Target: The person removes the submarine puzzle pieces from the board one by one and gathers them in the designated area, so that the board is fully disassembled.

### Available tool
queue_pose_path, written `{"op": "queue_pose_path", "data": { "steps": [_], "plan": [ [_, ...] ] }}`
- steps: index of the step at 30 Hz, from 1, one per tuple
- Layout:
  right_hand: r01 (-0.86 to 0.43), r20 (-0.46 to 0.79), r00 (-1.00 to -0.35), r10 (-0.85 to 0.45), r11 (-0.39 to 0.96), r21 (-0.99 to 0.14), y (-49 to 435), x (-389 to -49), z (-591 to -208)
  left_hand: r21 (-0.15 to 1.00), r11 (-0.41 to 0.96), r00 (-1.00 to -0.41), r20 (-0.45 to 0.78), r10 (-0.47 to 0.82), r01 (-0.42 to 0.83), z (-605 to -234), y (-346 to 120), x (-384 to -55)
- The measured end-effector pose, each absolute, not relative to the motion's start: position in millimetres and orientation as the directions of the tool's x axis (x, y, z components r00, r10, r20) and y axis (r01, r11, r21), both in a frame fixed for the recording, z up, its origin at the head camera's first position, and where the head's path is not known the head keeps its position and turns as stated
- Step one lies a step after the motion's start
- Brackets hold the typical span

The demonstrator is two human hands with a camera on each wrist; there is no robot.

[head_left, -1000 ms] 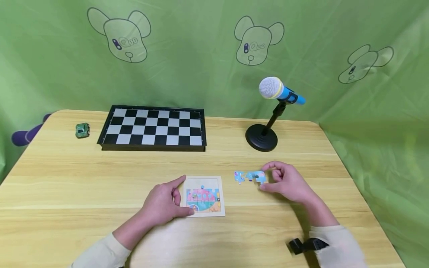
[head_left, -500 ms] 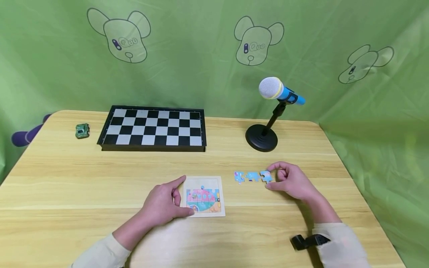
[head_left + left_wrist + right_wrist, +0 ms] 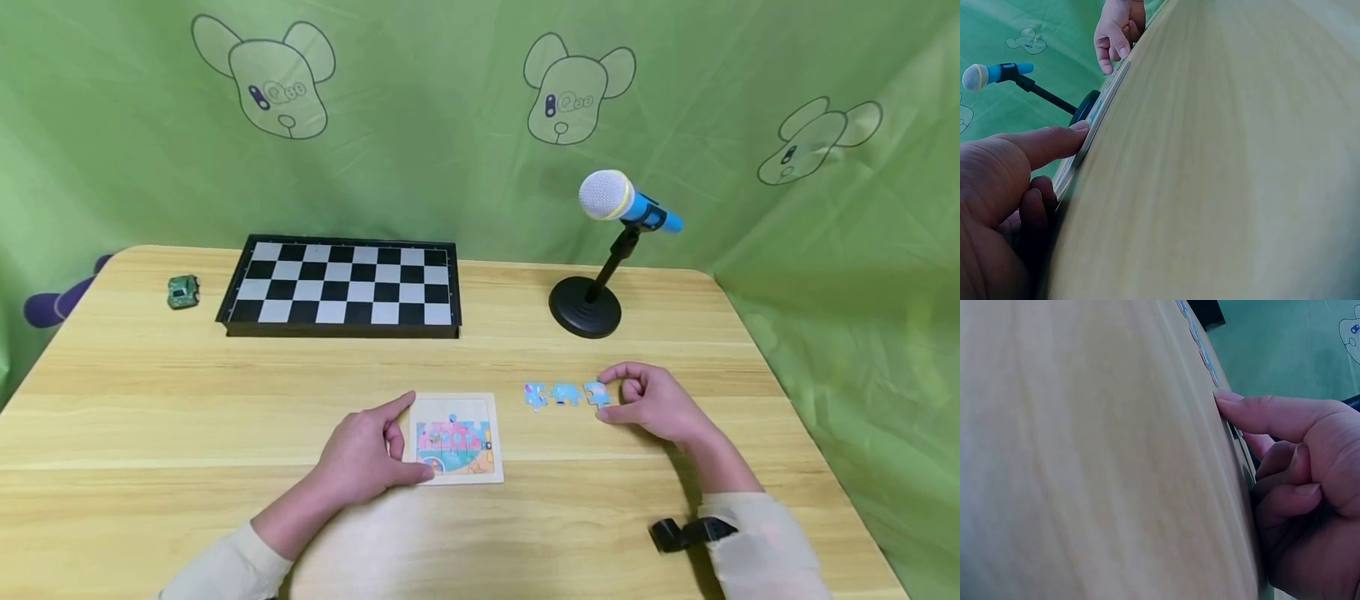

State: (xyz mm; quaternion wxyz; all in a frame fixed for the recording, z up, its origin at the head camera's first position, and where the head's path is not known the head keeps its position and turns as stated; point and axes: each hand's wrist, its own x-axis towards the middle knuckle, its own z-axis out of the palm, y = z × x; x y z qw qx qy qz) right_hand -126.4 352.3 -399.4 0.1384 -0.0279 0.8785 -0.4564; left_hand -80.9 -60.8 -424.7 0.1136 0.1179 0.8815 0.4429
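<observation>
A jigsaw puzzle tray (image 3: 468,480) with a pale frame lies flat in the middle of the head view. Its lower part is filled with pink, teal and blue pieces; the upper strip is bare. My left hand (image 3: 358,458) grips the tray's left side, index finger at the upper corner and thumb on the lower one. To the right, my right hand (image 3: 654,406) pinches a light blue puzzle piece (image 3: 596,392) between index finger and thumb, the other fingers curled. Beside it lie a middle piece (image 3: 566,393) and a left piece (image 3: 534,394), in a row with gaps between them.
A black-and-white chessboard (image 3: 341,285) sits at the back of the wooden table (image 3: 225,433). A blue microphone (image 3: 611,198) on a black stand (image 3: 585,308) rises at the back right. Near the back left is a small green toy car (image 3: 183,292). Green cloth (image 3: 435,117) hangs behind.
My right hand has shifted slightly right with its puzzle piece, which now sits apart from the middle piece. My left hand and the tray have stayed in place.
</observation>
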Motion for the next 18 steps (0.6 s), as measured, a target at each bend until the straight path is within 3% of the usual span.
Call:
{"op": "queue_pose_path", "data": {
  "steps": [8, 18],
  "plan": [
    [0.078, -0.213, -0.960, -0.180, 0.561, -0.824, 351.8, -127.7, -399.1, 0.803, 0.586, -0.947, -0.098, 0.306, 0.107, -424.5, -60.9, -82.0],
    [-0.007, -0.117, -0.974, -0.194, 0.540, -0.841, 339.7, -127.7, -409.8, 0.801, 0.587, -0.946, -0.092, 0.310, 0.115, -425.8, -61.5, -81.9]
  ]
}}
